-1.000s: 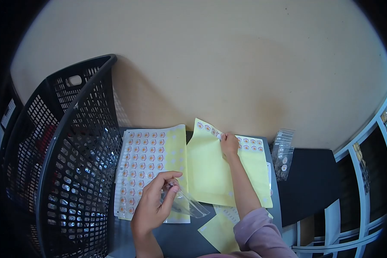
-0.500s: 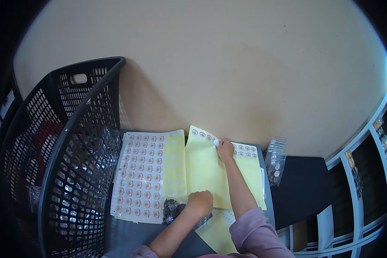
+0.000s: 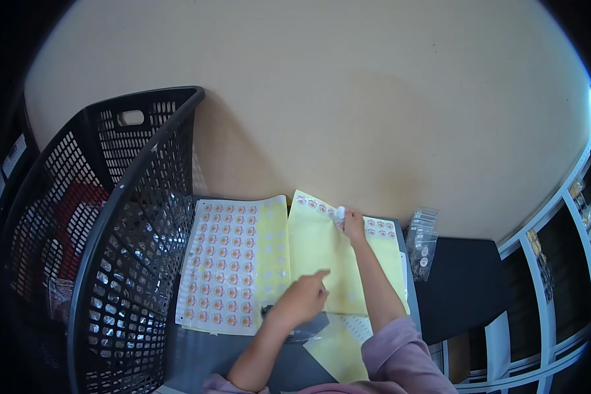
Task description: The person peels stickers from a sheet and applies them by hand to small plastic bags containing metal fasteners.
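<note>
My right hand [image 3: 353,225] pinches a small white round sticker [image 3: 341,211] near the top edge of a yellow backing sheet [image 3: 318,253]. A row of printed round stickers remains along that edge. Over the lower part of the same sheet, my left hand [image 3: 302,299] holds nothing, its index finger stretched out and the others curled. Beneath its wrist a clear plastic bag [image 3: 308,328] with dark contents is mostly hidden. To the left lies a white sheet of round orange-and-pink stickers [image 3: 222,262], its right strip bare yellow.
A tall black plastic basket [image 3: 121,197] holding clear-wrapped items stands at the left. Small clear packets [image 3: 421,243] lie at the table's right edge. Beyond them is a dark flat surface [image 3: 463,282], with white-framed shelving [image 3: 545,262] farther right. A beige wall [image 3: 295,98] rises behind.
My left hand has moved up from the plastic bag, and its index finger now points out. My right hand has shifted slightly right with the white sticker. The view has shifted a little.
</note>
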A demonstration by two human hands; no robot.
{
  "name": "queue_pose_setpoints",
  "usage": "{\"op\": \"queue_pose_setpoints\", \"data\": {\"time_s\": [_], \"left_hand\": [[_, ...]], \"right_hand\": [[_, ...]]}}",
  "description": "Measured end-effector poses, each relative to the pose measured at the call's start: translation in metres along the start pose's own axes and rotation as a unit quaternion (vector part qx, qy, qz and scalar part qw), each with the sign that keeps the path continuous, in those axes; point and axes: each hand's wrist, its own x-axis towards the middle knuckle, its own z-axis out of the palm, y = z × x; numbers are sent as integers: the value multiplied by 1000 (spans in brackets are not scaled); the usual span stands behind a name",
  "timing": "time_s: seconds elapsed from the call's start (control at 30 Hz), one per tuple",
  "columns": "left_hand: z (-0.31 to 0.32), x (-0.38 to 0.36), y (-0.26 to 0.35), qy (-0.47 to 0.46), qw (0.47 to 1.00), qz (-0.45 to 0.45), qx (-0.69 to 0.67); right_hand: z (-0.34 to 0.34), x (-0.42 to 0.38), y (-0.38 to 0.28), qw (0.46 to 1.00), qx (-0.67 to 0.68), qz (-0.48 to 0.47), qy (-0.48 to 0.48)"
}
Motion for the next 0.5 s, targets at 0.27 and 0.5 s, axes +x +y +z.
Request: {"op": "queue_pose_setpoints", "data": {"time_s": [0.27,0.5], "left_hand": [[-60,-27,33,253,908,62,-329],[-55,-32,44,352,850,165,-356]], "right_hand": [[-77,-158,-110,827,441,-159,-309],[-77,-212,-126,820,407,-282,-287]]}}
